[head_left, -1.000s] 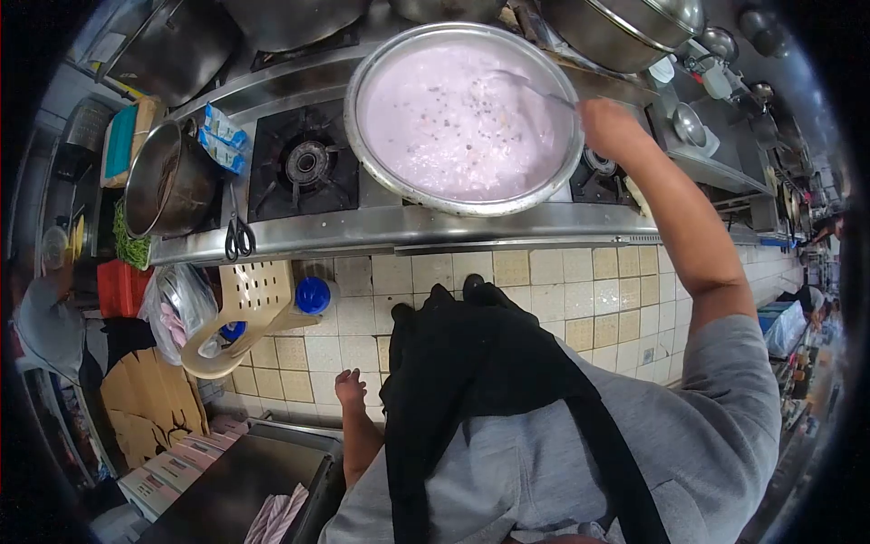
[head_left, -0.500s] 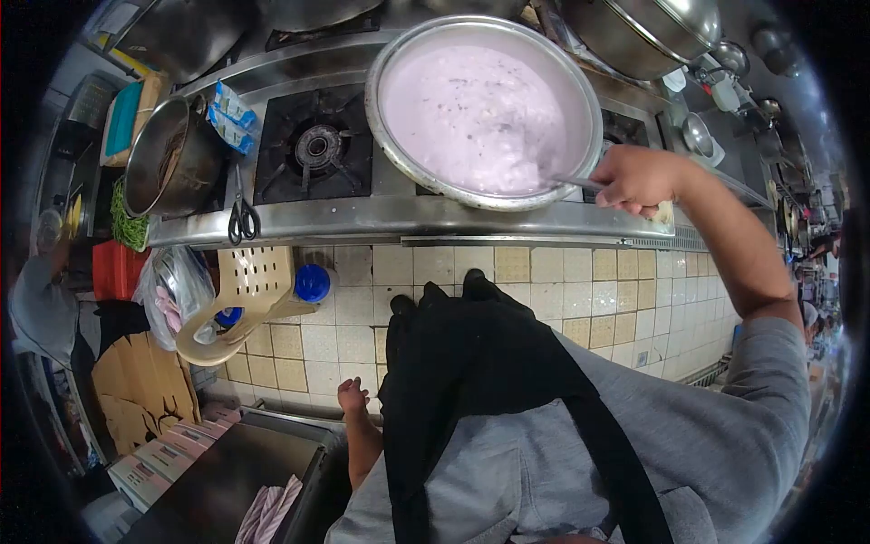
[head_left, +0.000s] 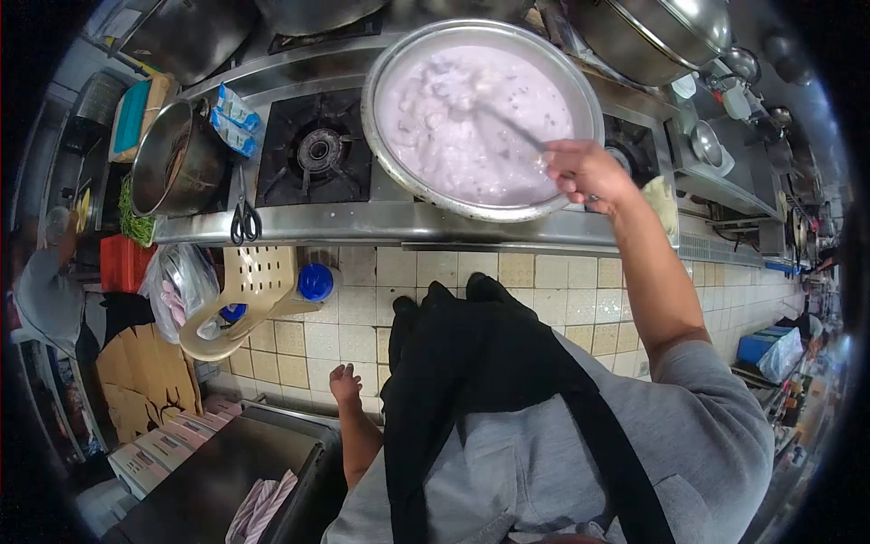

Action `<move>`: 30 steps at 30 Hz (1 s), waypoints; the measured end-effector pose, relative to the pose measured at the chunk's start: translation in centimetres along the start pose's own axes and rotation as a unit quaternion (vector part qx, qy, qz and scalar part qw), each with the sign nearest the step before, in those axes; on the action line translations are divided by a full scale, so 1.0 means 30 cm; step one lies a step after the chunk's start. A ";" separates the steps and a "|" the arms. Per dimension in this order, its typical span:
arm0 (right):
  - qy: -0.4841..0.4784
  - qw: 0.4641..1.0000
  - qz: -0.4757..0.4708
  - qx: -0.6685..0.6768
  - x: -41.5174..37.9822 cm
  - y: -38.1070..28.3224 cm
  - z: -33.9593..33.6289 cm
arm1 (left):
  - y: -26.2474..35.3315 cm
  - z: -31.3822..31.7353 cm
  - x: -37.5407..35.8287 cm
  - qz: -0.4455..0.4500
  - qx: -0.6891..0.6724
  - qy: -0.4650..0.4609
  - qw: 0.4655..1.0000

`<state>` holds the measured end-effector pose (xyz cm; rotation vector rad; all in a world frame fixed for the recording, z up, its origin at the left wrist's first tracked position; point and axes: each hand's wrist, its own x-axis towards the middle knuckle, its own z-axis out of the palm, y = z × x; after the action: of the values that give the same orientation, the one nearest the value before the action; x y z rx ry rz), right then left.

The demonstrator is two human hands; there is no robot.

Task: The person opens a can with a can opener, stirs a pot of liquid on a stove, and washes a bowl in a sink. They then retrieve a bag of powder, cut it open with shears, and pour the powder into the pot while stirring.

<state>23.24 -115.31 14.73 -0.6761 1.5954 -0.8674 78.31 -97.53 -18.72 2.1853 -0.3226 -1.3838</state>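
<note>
A wide metal basin (head_left: 395,160) stands on the stove, full of a pale pinkish-purple liquid (head_left: 453,163) with small dark bits. My right hand (head_left: 589,174), over the basin's right rim, is closed round the handle of a metal utensil (head_left: 512,127). The utensil's far end dips into the liquid near the middle and cannot be seen. Low beside my body hangs my left hand (head_left: 345,384), holding nothing, with its fingers slightly curled and apart.
Left of the basin are a gas burner (head_left: 319,150), black-handled scissors (head_left: 246,220), a blue-and-white packet (head_left: 234,122) and a deep pot (head_left: 204,172). A beige plastic chair (head_left: 261,272) stands on the floor. Another person (head_left: 50,290) is at the far left.
My right hand has moved left and slightly up over the basin's rim. The utensil has swept from the lower right of the liquid toward its middle.
</note>
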 end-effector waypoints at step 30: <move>0.172 0.751 -0.183 -0.611 0.044 -0.081 -0.294 | -0.044 -0.027 0.028 -0.046 0.082 -0.039 0.995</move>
<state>14.26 -116.21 16.77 -1.8786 2.3519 -0.0480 79.31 -96.57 -19.80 2.3091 -0.3803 -1.5452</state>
